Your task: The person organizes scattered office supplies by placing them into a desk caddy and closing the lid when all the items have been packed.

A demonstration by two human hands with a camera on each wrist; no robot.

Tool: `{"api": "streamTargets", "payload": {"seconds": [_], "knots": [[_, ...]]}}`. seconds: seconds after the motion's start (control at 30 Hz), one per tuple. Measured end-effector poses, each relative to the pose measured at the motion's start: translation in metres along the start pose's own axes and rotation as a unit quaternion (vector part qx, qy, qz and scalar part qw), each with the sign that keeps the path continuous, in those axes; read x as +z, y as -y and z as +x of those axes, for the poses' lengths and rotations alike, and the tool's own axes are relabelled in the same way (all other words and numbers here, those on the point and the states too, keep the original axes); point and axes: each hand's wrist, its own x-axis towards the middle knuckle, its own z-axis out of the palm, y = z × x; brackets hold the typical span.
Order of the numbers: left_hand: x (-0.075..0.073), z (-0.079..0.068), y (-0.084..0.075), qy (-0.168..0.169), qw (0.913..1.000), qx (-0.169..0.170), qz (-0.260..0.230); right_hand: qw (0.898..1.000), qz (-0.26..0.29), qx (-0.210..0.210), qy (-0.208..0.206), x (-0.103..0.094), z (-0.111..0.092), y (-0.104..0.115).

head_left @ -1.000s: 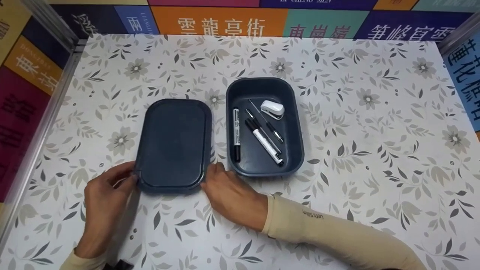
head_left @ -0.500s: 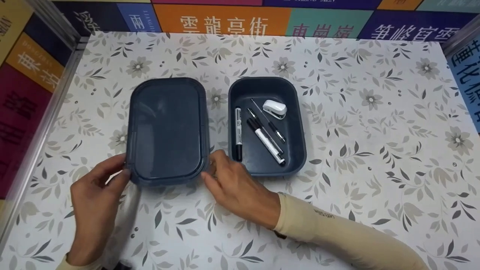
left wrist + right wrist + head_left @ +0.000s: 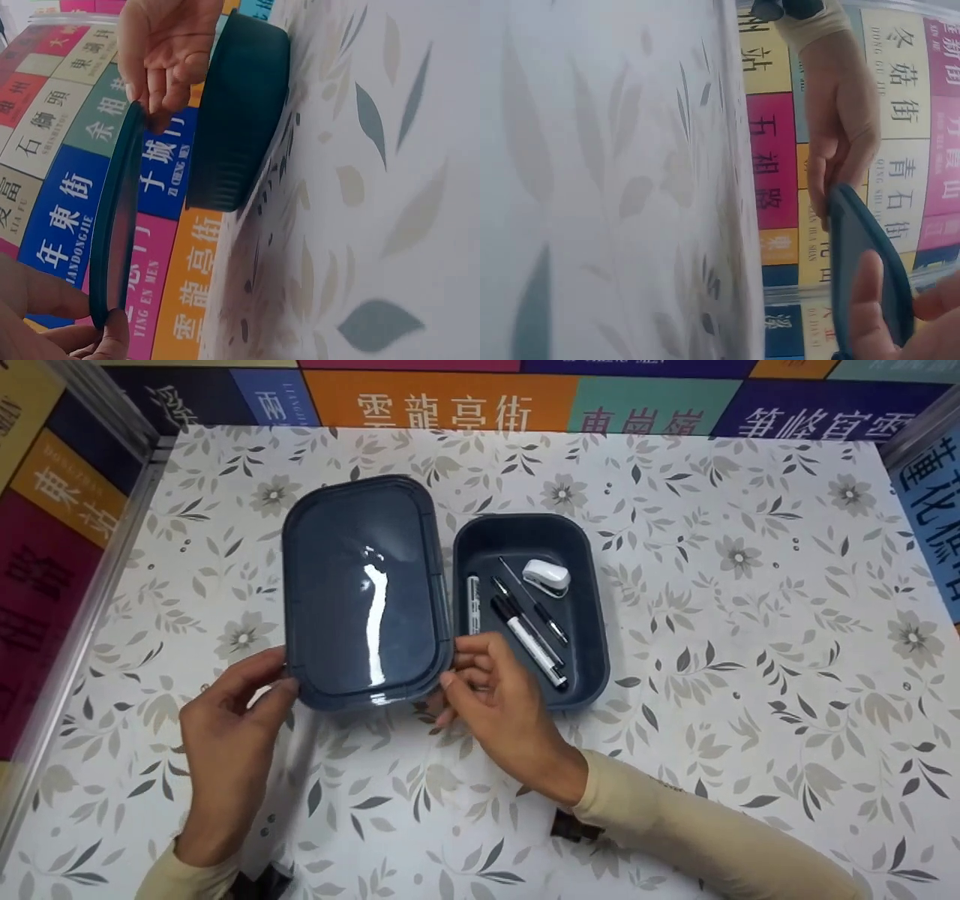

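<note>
A dark blue rectangular lid [image 3: 337, 585] is held off the table, tilted, with light glinting along its top. My left hand [image 3: 232, 735] pinches its near left corner between thumb and fingers. At the near right corner my right hand [image 3: 514, 720] grips the edge, thumb on the near side. The left wrist view shows the lid [image 3: 112, 225] edge-on between both hands, apart from the box. Just right of the lid stands the open dark blue box [image 3: 596, 675]. Inside lie a white stapler [image 3: 546, 577], markers [image 3: 529, 641] and slim pens [image 3: 551, 624]. My right hand hides part of the left marker [image 3: 473, 604].
The table [image 3: 750, 660] has a white cover with a leaf and flower print. Colourful panels with lettering [image 3: 450, 401] rise along its back and sides.
The lid has been raised from near the table, first leftward and then back right toward the box, both hands moving with it. The box has stayed in place.
</note>
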Motion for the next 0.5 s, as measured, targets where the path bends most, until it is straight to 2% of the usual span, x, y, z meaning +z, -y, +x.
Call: {"api": "streamTargets", "payload": {"seconds": [0.1,0.23,0.5], "knots": [[0.009,0.0,0.0,0.015,0.9998,0.016,-0.001,0.999,0.041,-0.011,-0.029,-0.005,-0.001,-0.001],[0.021,0.001,0.001,0.023,0.9994,0.017,-0.019,0.996,0.077,-0.021,-0.046,-0.015,-0.003,0.0],[0.045,0.003,0.006,0.052,0.9976,0.012,-0.045,0.993,0.082,-0.042,-0.079,-0.038,-0.007,0.001]]}}
